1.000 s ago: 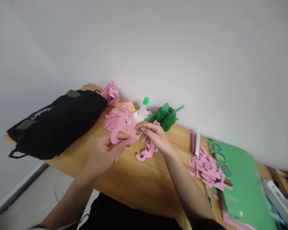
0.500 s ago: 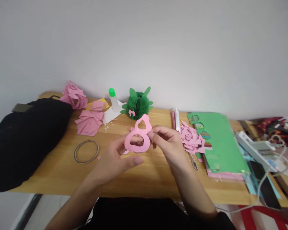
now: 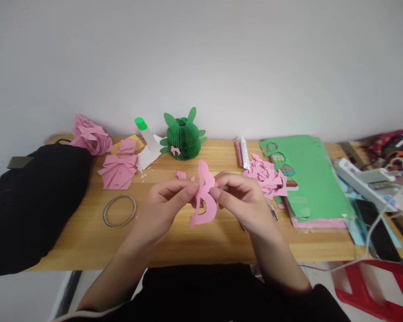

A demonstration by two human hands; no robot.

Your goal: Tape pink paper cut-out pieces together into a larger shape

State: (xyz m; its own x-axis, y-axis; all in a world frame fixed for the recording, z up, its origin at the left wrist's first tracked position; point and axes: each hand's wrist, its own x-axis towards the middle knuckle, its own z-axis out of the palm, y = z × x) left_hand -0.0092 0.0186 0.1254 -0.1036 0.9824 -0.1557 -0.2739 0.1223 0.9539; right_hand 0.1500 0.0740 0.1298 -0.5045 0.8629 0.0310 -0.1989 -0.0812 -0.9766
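Observation:
Between my two hands, above the table, is a pink paper cutout [image 3: 208, 212] with two openings in it, bent along its length. My left hand [image 3: 166, 203] pinches its left edge between thumb and fingers. On the other side, my right hand [image 3: 243, 199] pinches it near its narrow middle. Beyond my hands stands a green honeycomb-paper figure [image 3: 184, 142] with leaf-shaped pieces and a small pink bow on its front. Small pink paper pieces [image 3: 181, 175] lie on the table just behind the cutout.
Left of me are a black bag [image 3: 36, 201], a bangle-like ring [image 3: 119, 211], folded pink papers [image 3: 118, 171] and a green-capped glue stick [image 3: 147, 134]. To the right lie pink scraps [image 3: 263, 174], green sheets [image 3: 317, 179], a white tube [image 3: 245, 153], a power strip [image 3: 364, 183] and a phone [image 3: 378, 230].
My left hand has moved up to pinch the cutout's left edge. The cutout, which faced me nearly flat, is now bent and turned. The camera view has shifted slightly.

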